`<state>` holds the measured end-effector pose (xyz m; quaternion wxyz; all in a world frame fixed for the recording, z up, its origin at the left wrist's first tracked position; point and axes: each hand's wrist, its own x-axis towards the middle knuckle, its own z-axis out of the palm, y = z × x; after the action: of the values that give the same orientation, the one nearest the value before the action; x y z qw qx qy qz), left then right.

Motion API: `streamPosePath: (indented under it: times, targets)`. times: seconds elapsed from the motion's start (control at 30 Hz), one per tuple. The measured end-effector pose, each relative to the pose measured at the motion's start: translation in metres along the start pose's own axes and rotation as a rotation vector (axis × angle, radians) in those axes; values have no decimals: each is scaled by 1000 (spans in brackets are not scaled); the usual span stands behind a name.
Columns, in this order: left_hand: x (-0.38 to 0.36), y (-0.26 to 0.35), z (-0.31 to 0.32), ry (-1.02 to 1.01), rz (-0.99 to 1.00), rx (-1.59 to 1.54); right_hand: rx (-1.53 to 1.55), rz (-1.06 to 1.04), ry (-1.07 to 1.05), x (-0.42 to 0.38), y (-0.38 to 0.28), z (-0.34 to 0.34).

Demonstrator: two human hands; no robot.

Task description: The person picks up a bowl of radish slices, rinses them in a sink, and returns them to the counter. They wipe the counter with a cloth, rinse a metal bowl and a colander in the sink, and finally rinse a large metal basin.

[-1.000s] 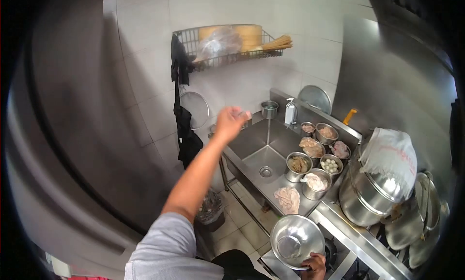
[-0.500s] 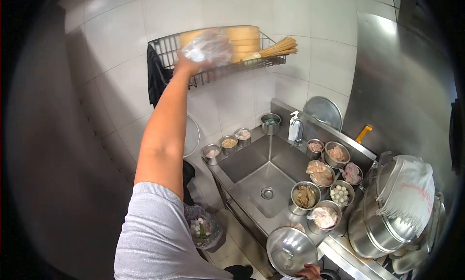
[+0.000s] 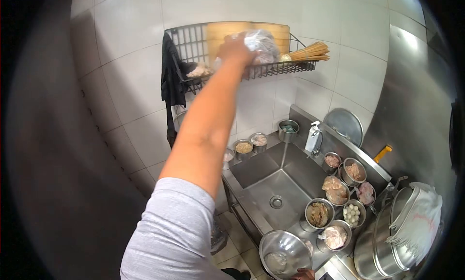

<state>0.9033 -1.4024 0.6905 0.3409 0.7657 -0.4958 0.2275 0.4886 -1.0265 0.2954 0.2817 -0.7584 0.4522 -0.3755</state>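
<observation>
My left hand [image 3: 237, 51] is raised to the black wire wall shelf [image 3: 189, 81], its fingers closed on a clear plastic bag [image 3: 262, 43]; motion blurs both. Bamboo steamers [image 3: 223, 34] stand behind the bag, and a bundle of thin sticks [image 3: 310, 52] lies to its right. At the bottom edge, my right hand [image 3: 304, 274] grips the rim of a steel bowl [image 3: 286, 253]. Something pale and translucent lies inside the bowl.
Below the shelf is a steel sink [image 3: 276, 183]. Small steel pots of food, one with white eggs [image 3: 351, 214], line its right side. A large steel pot [image 3: 378, 246] bears white cloths [image 3: 419, 222]. A soap bottle [image 3: 313, 137] stands by the tap.
My left hand and the plastic bag have moved right along the shelf, uncovering a pale item at its left end. The view has shifted. My right hand stays at the bowl.
</observation>
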Motion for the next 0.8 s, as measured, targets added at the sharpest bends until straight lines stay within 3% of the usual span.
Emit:
streamPosePath:
  times: [0.13, 0.27, 0.37, 0.43, 0.47, 0.53, 0.57, 0.7, 0.77, 0.8]
  targets:
    - [-8, 12, 11, -33, -72, 96, 39, 20, -1, -4, -16, 0]
    - [-11, -17, -1, -99, 94, -3, 24, 88, 48, -29, -14, -1]
    - [-44, -29, -44, -97, -55, 130, 13, 130, 64, -45, -13, -7]
    - [-33, -53, -41, -305, 128, -306, 19, 147, 97, -52, -12, -8]
    - [-28, -53, -38, -300, 134, -310, 23, 164, 122, -54, -12, -9]
    - [-22, -50, -33, -382, -81, -238, -22, 124, 137, -57, -9, -14]
    - [-21, -52, -27, -291, -11, -249, -64, 89, 141, -58, -9, -14]
    - [-12, -54, -17, -304, 26, -212, -90, 123, 207, -54, -18, -13]
    - [-19, -41, -13, 64, 29, -58, -145, 116, 201, -53, -16, -12]
    - [-13, -40, -9, 71, 33, -62, -146, 112, 208, -52, -15, -12]
